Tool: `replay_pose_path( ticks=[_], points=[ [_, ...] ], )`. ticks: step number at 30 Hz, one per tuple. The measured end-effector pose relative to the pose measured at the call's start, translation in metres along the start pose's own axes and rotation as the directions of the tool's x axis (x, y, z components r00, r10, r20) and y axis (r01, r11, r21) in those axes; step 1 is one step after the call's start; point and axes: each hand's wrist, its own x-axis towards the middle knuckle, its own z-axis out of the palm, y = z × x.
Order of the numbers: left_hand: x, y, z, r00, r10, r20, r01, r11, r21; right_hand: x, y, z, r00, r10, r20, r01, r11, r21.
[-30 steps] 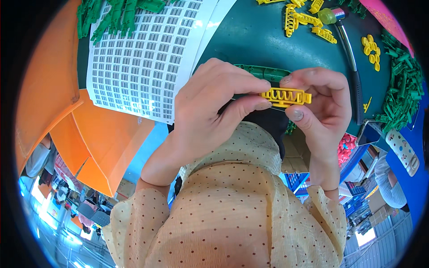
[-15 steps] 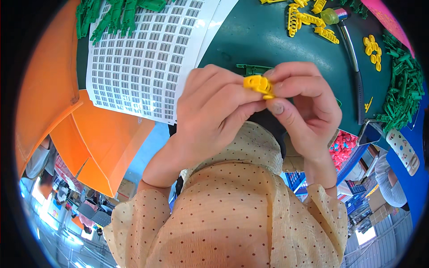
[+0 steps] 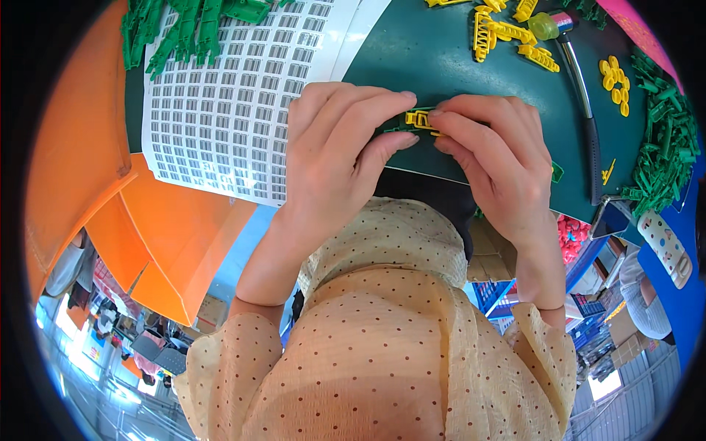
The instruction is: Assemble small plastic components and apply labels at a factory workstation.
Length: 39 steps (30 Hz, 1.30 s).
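A small yellow plastic piece with slots is pinched at its right end by the fingertips of my right hand. It lies over a green plastic part on the table, which is mostly hidden behind my fingers and the yellow piece. Thumb and forefinger of my left hand are spread on the left side of these parts, with a gap between them. Whether the left thumb touches the green part I cannot tell.
Under the left hand lies a sheet of printed labels, with green plastic parts on top. Yellow clips, a hammer, yellow rings and a green heap lie right. A phone rests by the edge.
Both hands have lowered the yellow piece from in front of me to the green part on the table. My left fingers have let go of it and spread apart.
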Motion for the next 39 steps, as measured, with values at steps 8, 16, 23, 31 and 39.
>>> replay_pose_path(
  ticks=[8, 16, 23, 31, 39],
  points=[
    [-0.004, 0.000, 0.003, 0.993, -0.112, -0.024, 0.108, 0.988, -0.112, 0.000, 0.002, 0.003, 0.999, -0.048, -0.001, 0.048, 0.999, -0.018],
    [-0.004, -0.002, 0.002, 0.992, -0.125, -0.024, 0.121, 0.983, -0.139, 0.003, 0.002, 0.000, 0.999, -0.051, -0.005, 0.051, 0.999, 0.019],
    [-0.004, -0.004, 0.004, 0.993, -0.112, -0.047, 0.103, 0.980, -0.168, 0.004, 0.003, 0.002, 0.999, -0.045, 0.010, 0.045, 0.999, 0.005],
    [-0.003, -0.011, 0.007, 0.997, 0.059, -0.057, -0.064, 0.995, -0.072, 0.006, -0.005, 0.002, 0.998, 0.061, 0.023, -0.061, 0.998, 0.005],
    [-0.003, -0.010, 0.007, 0.986, 0.158, -0.048, -0.156, 0.987, 0.047, 0.013, -0.010, -0.004, 0.986, 0.111, 0.123, -0.104, 0.993, -0.059]
  ],
)
